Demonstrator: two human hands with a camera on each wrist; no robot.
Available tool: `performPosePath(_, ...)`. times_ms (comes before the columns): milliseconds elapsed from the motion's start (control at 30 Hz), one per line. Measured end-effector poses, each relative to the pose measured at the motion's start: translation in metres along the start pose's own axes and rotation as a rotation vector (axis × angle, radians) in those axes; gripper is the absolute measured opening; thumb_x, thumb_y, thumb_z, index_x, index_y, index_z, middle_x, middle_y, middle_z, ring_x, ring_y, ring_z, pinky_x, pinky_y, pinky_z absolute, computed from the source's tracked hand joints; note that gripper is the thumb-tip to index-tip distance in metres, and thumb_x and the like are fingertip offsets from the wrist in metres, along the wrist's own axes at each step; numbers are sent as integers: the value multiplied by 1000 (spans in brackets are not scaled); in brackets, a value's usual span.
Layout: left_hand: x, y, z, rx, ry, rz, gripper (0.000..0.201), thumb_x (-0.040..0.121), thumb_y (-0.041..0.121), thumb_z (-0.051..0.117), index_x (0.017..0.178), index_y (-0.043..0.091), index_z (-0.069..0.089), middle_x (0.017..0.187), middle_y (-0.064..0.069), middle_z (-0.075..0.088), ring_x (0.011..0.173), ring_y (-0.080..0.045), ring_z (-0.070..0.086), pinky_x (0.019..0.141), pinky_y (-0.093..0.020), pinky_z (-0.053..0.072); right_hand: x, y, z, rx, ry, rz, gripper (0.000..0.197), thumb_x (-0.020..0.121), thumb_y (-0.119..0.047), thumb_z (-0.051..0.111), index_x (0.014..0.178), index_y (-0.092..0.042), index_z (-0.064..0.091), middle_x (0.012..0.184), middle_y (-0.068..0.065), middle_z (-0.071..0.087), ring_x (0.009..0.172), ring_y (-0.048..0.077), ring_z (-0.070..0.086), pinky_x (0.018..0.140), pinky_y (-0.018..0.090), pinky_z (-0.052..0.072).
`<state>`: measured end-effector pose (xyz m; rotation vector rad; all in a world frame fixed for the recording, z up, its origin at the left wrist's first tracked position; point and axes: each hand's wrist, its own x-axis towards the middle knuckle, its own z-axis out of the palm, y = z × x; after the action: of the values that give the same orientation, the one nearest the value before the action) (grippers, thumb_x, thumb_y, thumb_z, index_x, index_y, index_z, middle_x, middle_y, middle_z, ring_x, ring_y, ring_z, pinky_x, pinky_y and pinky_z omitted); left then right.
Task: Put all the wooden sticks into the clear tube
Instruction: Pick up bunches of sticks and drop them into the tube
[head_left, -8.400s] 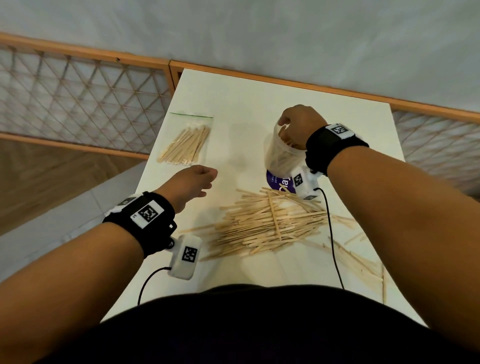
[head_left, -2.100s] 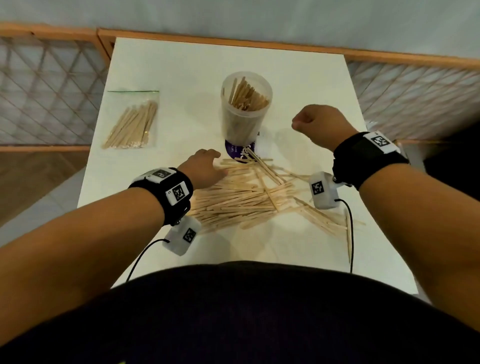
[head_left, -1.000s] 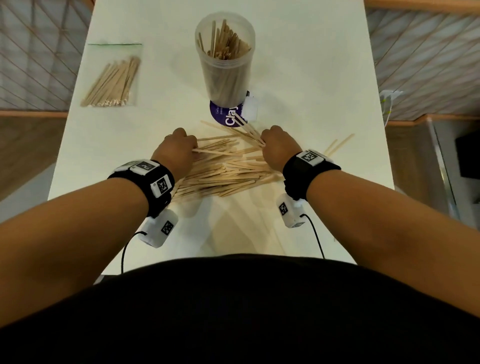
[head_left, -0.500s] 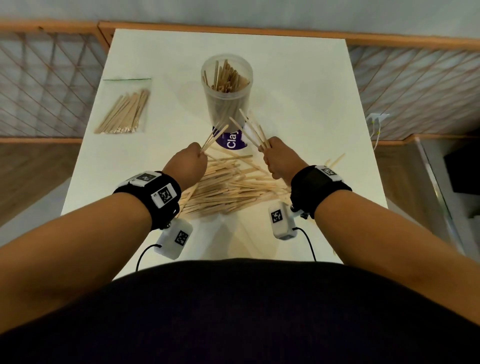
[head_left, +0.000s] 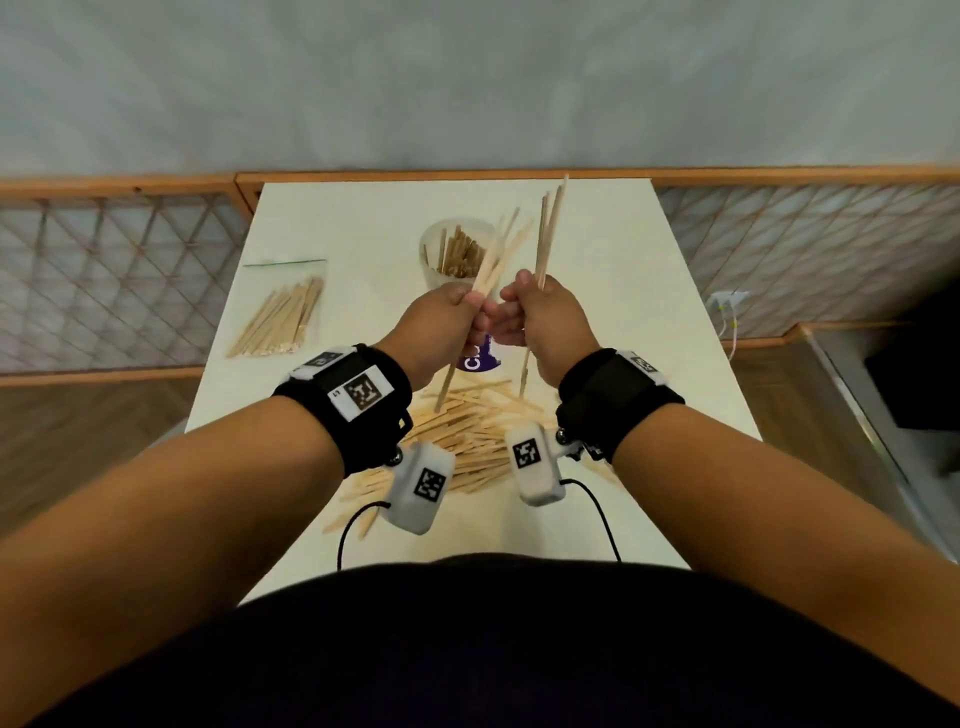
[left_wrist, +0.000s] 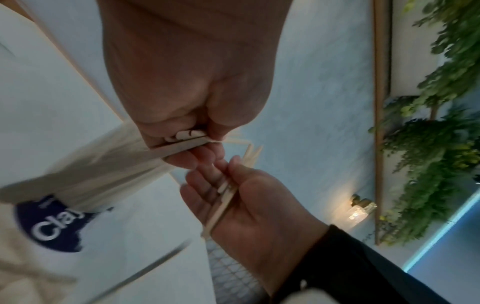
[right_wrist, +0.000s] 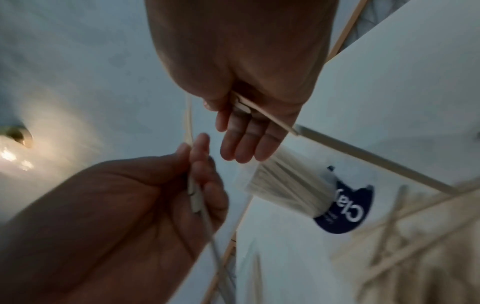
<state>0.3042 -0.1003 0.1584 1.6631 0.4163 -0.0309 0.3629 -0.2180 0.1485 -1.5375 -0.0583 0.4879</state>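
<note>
Both hands were up off the table (head_left: 613, 249), close together and nearly touching in front of the clear tube (head_left: 457, 260). The left hand (head_left: 436, 327) had its fingers curled round a small fan of wooden sticks (head_left: 493, 270), and the right hand (head_left: 545, 322) pinched another few sticks (head_left: 548, 228) between thumb and fingers, its lower fingers fairly straight. Neither bundle was squared up; the tips splayed apart above the fists, and the tails hung down toward the loose pile (head_left: 467, 431) lying on the table nearest the person. To my eye that was the risk: splayed ends could catch the tube's rim or the sticks already standing inside, and a knock might tip it, since it stood free on its purple base. A slack pinch on the right could also let a stick slide out. The tube stood mid-table, well away from every edge, with bare tabletop beyond and to both sides, so there was room to come in from above. A few strays lay near the right edge, and a clear bag of sticks (head_left: 280, 312) sat off to the left, well apart from the tube.
</note>
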Motion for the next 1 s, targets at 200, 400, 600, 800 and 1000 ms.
performPosePath(200,4,28,5,-2,55,108,34,102,23,41,76,14,62,68,0,57,59,-13,51,65,-28,48,-5,-45,19,370,-62,-46,43,104,-34,32,99,-2,60,101,25,66,61,26,58,53,30,46)
performPosePath(400,0,29,-4,-113,110,88,32,100,29,46,77,14,62,65,1,58,61,-16,53,74,-37,51,-19,-58,32,469,-159,-67,38,104,-34,33,115,-3,51,103,17,68,80,24,69,52,25,52)
performPosePath(600,-3,30,-14,-249,84,12,31,96,42,51,90,13,62,84,-7,65,79,-22,63,86,-41,52,-18,-75,47,117,-120,-191,15,103,-16,38,98,-8,50,72,11,64,68,26,65,56,30,52)
performPosePath(800,-13,25,-24,-588,15,-391,67,96,60,23,104,0,52,94,-16,59,80,-26,60,67,-35,51,-11,-114,54,120,16,-361,20,102,-11,37,87,-12,50,63,6,52,56,22,54,64,35,52)
performPosePath(1000,-17,23,-29,-822,-5,-477,60,104,40,19,103,-8,55,89,-20,60,75,-27,64,52,-32,57,-22,-92,64,130,-156,-355,14,99,-8,47,86,-12,51,68,9,54,63,24,58,68,35,55)
